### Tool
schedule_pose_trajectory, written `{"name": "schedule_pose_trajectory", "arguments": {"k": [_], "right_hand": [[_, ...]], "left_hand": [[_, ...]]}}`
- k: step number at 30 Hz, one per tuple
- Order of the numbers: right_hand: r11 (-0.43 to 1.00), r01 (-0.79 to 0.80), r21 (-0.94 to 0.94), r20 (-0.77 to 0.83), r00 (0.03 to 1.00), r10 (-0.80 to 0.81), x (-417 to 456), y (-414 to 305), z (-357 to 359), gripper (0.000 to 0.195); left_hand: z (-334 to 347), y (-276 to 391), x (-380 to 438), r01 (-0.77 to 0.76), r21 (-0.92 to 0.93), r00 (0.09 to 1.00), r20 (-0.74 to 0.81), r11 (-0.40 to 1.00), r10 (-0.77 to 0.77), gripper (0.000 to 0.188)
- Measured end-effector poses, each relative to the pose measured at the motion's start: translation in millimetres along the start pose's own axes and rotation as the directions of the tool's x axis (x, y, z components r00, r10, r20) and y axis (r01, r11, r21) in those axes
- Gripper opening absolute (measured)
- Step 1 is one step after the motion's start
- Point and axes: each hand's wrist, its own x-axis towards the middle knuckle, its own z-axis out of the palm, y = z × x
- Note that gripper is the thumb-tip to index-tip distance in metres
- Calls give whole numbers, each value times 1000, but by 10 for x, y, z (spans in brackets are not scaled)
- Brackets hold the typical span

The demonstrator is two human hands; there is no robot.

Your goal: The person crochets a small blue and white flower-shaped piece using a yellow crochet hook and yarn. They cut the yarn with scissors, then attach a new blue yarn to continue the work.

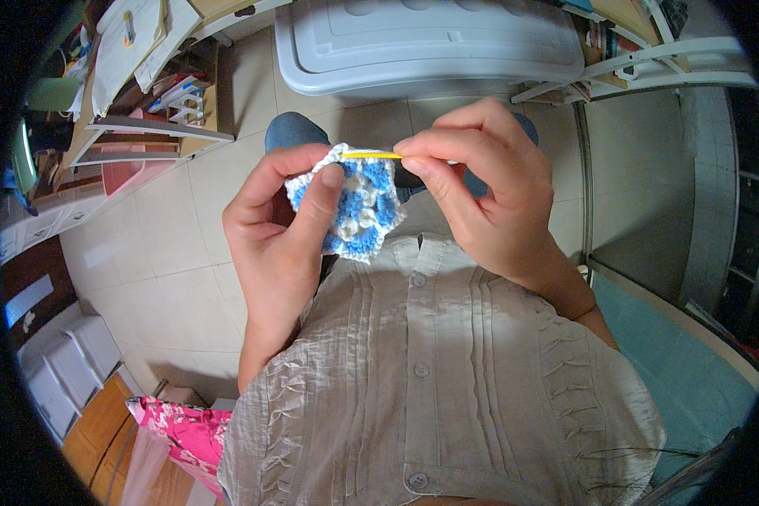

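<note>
My left hand [278, 221] grips a blue and white crocheted piece [360, 209] by its left side, thumb on the face and index finger behind the top edge. Between the thumb and forefinger of my right hand [487, 171] is the end of a thin yellow needle [373, 155]. The needle lies nearly level along the white top border, its left end at the stitches near my left fingertips. Whether that tip passes through a stitch is too small to tell. Both hands are raised above my lap, in front of a beige buttoned shirt [386, 354].
A large grey lidded plastic box [430, 50] stands on the tiled floor [171, 221] ahead. To the left is a desk with papers [126, 50] over a shelf of books [171, 88]. Pink flowered fabric [196, 430] hangs at lower left. A metal frame [585, 177] runs at right.
</note>
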Motion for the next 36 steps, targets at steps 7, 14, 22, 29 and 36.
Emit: {"name": "schedule_pose_trajectory", "arguments": {"k": [7,14,22,29,36], "right_hand": [[1000,0,13,28,1000,0,-1,5,-14,16],[999,-31,31,37,999,30,29,15,-33,15],[999,6,39,77,997,-9,83,41,-58,13],[983,-97,158,162,984,71,113,158,-88,10],[842,-371,391,212,927,309,63,202,-40,6]], "left_hand": [[-7,-3,-3,-28,76,1000,8,997,28,11],[-8,8,24,-79,156,997,22,985,77,12],[-23,26,38,-159,319,987,79,934,141,12],[-69,42,69,-56,243,988,150,968,20,15],[-79,79,85,180,77,973,132,981,-189,15]]}}
